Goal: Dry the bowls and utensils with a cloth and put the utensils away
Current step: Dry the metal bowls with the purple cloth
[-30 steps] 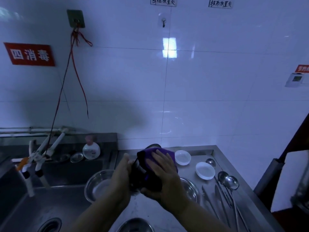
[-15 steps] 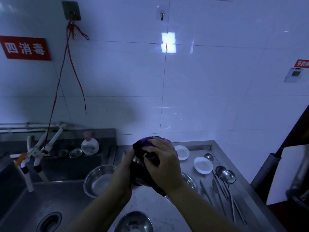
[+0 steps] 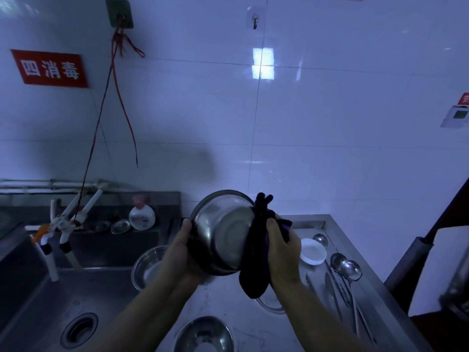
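A steel bowl (image 3: 223, 232) is held up above the counter, tilted with its inside toward me. My left hand (image 3: 181, 246) grips its left rim. My right hand (image 3: 281, 246) presses a dark purple cloth (image 3: 256, 262) against the bowl's right rim; the cloth hangs down below it. Other steel bowls sit on the counter at the left (image 3: 148, 266) and near the bottom edge (image 3: 204, 335), and part of a third (image 3: 271, 302) shows under the cloth. Ladles (image 3: 349, 269) and several long utensils (image 3: 335, 293) lie at the right.
A white dish (image 3: 313, 254) sits by the ladles on the steel counter (image 3: 253, 323). A sink (image 3: 50, 295) with a drain and taps is at the left, with a soap bottle (image 3: 141, 216) on the ledge behind it. A dark cabinet with a white board (image 3: 441, 270) stands at right.
The cloth covered the bowl under my right hand before. Now the cloth has slid to the right rim and the bowl's inside is open toward me, lifted a little higher.
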